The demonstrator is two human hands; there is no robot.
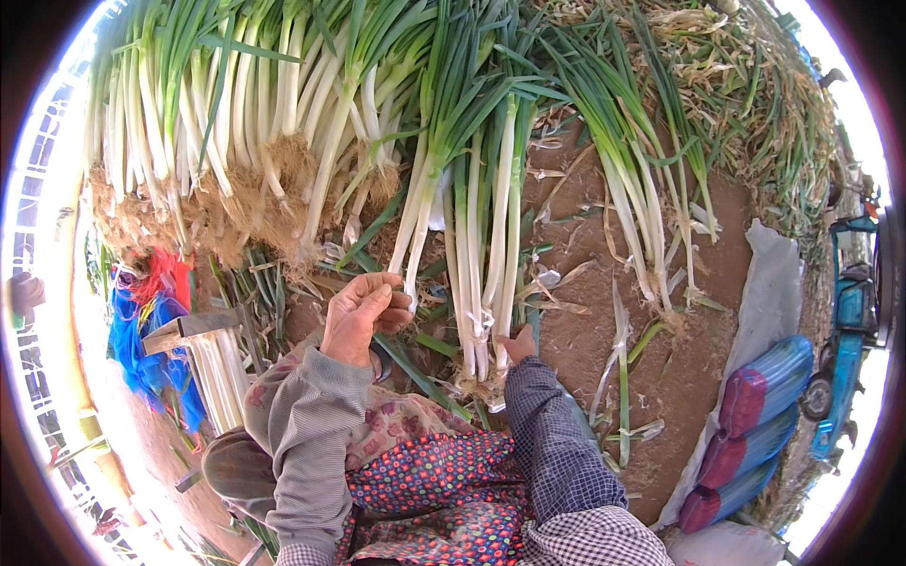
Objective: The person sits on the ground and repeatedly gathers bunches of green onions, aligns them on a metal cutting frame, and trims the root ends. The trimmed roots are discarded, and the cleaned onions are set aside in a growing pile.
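My left hand (368, 311) is curled, thumb against fingers, around the lower end of a long green onion (407, 219). A second white stalk end shows beside those fingers. My right hand (520, 344) is low against the root end of several green onions (488, 283) lying side by side in front of me. Its fingers are partly hidden, so I cannot tell whether they grip a stalk. Dry roots and torn white skins lie around these stalk ends.
A large heap of green onions (233, 120) with roots lies at the upper left. A smaller bunch (637, 198) is on the soil to the right. Wrapped blue-and-red bundles (754, 417) lie at the right, near a blue vehicle (846, 332). A small stool-like frame (212, 368) stands left.
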